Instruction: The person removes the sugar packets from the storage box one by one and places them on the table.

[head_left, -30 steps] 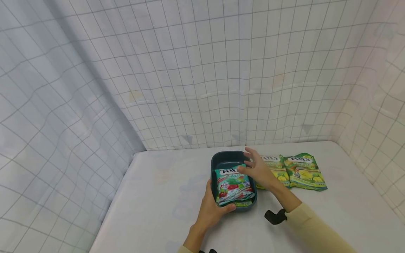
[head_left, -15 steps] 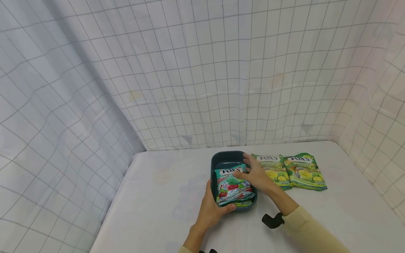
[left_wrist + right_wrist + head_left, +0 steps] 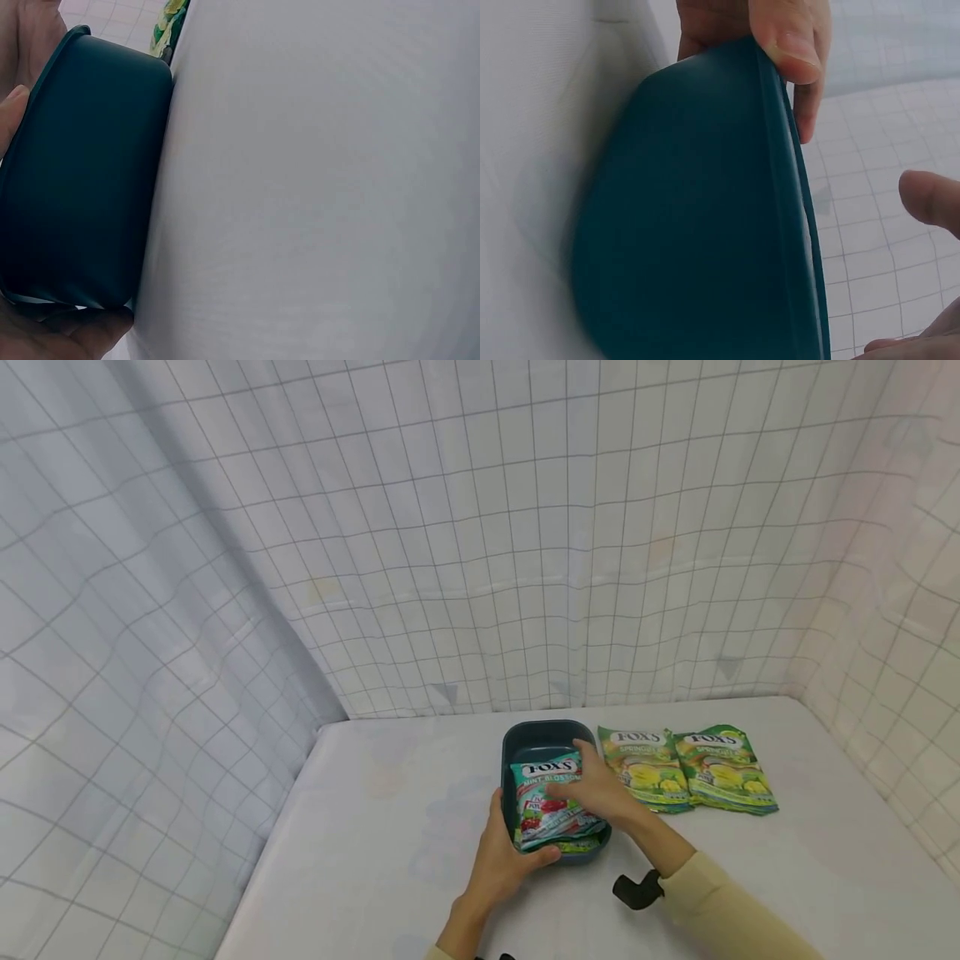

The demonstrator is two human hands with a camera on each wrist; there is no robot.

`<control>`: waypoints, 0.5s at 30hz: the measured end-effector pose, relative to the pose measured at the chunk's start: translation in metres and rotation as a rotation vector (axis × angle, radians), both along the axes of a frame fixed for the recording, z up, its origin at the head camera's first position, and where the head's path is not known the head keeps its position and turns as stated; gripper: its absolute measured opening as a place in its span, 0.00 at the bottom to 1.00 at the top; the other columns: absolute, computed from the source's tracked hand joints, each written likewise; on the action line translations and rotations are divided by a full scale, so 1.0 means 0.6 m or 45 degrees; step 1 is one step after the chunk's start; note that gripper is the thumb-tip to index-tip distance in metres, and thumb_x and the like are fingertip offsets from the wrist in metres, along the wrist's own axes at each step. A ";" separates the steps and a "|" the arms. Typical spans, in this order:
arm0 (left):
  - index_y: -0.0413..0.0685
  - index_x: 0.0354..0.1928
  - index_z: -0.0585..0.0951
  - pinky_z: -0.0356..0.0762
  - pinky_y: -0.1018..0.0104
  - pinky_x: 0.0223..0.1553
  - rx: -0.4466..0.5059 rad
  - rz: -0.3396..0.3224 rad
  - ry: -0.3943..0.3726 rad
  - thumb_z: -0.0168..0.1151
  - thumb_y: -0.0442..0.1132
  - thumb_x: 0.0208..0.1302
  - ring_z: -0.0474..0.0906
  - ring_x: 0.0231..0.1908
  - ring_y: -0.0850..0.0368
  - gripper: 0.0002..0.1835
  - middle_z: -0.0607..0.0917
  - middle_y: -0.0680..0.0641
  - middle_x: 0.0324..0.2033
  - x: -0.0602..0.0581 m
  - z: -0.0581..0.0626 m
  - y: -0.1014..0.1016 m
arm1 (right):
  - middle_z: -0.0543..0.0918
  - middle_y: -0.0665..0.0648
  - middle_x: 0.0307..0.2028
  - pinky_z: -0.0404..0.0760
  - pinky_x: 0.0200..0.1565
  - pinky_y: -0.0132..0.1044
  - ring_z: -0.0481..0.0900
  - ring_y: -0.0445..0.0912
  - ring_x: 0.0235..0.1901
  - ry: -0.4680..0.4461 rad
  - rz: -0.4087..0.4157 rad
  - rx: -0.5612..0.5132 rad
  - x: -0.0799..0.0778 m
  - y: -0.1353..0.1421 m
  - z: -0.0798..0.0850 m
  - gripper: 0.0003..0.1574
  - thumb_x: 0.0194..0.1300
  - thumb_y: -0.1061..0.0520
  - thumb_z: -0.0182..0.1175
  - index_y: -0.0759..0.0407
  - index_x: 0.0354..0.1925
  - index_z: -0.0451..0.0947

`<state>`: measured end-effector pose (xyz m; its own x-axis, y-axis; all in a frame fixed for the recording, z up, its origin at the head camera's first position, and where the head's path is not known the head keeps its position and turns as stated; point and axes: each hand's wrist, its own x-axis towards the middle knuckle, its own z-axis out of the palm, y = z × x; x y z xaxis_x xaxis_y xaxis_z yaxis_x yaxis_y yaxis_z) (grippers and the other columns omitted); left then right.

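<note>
A dark teal plastic bin (image 3: pixel 531 732) stands on the white-covered table, also filling much of both wrist views. My left hand (image 3: pixel 501 857) grips its near left corner, fingers along the outer side and thumb over the near rim (image 3: pixel 791 64). Inside lies a mint-green FOX'S candy bag (image 3: pixel 536 793), with the edge of a yellow-green bag (image 3: pixel 581 845) showing beneath. My right hand (image 3: pixel 603 789) reaches over the bin's right rim, thumb and fingers spread apart over the candy bag. In the right wrist view its thumb (image 3: pixel 934 201) stands away from the fingers.
Two yellow-green FOX'S Springtea candy bags, a left one (image 3: pixel 647 770) and a right one (image 3: pixel 724 770), lie side by side to the right of the bin. White grid-patterned curtains (image 3: pixel 480 568) surround the table (image 3: pixel 375 827) at the back and sides.
My right hand has moved down and toward me over the candy bag, uncovering more of the left Springtea bag. The left hand and bin stay in place.
</note>
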<state>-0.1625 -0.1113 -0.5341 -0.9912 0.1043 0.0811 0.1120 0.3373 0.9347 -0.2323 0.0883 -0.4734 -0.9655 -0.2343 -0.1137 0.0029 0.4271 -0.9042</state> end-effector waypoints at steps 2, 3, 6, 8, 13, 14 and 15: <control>0.42 0.81 0.41 0.64 0.46 0.68 -0.005 -0.002 0.006 0.82 0.53 0.51 0.68 0.67 0.50 0.68 0.69 0.43 0.70 0.000 -0.001 0.001 | 0.55 0.75 0.75 0.62 0.64 0.70 0.59 0.71 0.70 -0.008 0.001 0.024 0.001 -0.003 -0.002 0.66 0.62 0.47 0.72 0.64 0.80 0.42; 0.41 0.81 0.41 0.64 0.46 0.68 -0.008 -0.003 0.010 0.82 0.53 0.52 0.69 0.67 0.50 0.68 0.69 0.43 0.70 0.001 -0.002 0.001 | 0.55 0.75 0.74 0.63 0.64 0.70 0.60 0.71 0.70 -0.006 0.003 0.037 0.002 -0.004 -0.003 0.66 0.62 0.47 0.73 0.65 0.80 0.42; 0.41 0.80 0.41 0.66 0.47 0.67 -0.011 -0.014 0.031 0.81 0.53 0.53 0.70 0.65 0.51 0.68 0.70 0.44 0.70 0.001 -0.003 0.001 | 0.56 0.76 0.73 0.64 0.63 0.69 0.63 0.70 0.68 0.011 0.012 0.075 0.005 -0.007 -0.006 0.67 0.61 0.48 0.73 0.65 0.80 0.41; 0.40 0.80 0.42 0.67 0.48 0.66 -0.006 -0.024 0.047 0.81 0.52 0.53 0.71 0.64 0.52 0.67 0.71 0.44 0.69 0.000 -0.004 0.001 | 0.57 0.76 0.73 0.65 0.63 0.69 0.64 0.70 0.67 0.025 0.012 0.102 0.006 -0.008 -0.008 0.68 0.60 0.48 0.73 0.66 0.80 0.41; 0.41 0.80 0.42 0.66 0.48 0.67 -0.006 -0.021 0.058 0.81 0.52 0.52 0.70 0.66 0.53 0.67 0.70 0.45 0.70 0.001 -0.001 0.001 | 0.59 0.77 0.71 0.67 0.62 0.68 0.66 0.70 0.66 0.034 -0.010 0.139 0.004 -0.012 -0.009 0.68 0.58 0.48 0.74 0.68 0.79 0.42; 0.41 0.80 0.43 0.66 0.49 0.67 -0.005 -0.019 0.060 0.81 0.52 0.52 0.70 0.66 0.53 0.67 0.70 0.45 0.70 0.001 -0.001 0.001 | 0.59 0.77 0.71 0.67 0.61 0.68 0.67 0.70 0.65 0.036 -0.014 0.142 0.003 -0.013 -0.009 0.68 0.58 0.48 0.75 0.68 0.79 0.43; 0.41 0.80 0.43 0.66 0.49 0.67 -0.004 -0.018 0.062 0.82 0.52 0.52 0.69 0.66 0.54 0.67 0.70 0.45 0.70 0.001 0.000 0.001 | 0.60 0.77 0.70 0.68 0.61 0.68 0.67 0.69 0.64 0.035 -0.021 0.149 0.002 -0.014 -0.010 0.68 0.58 0.49 0.75 0.68 0.79 0.43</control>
<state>-0.1618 -0.1106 -0.5342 -0.9846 0.1183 0.1286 0.1617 0.3381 0.9271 -0.2309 0.0800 -0.4792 -0.9723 -0.2050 -0.1127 -0.0133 0.5296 -0.8481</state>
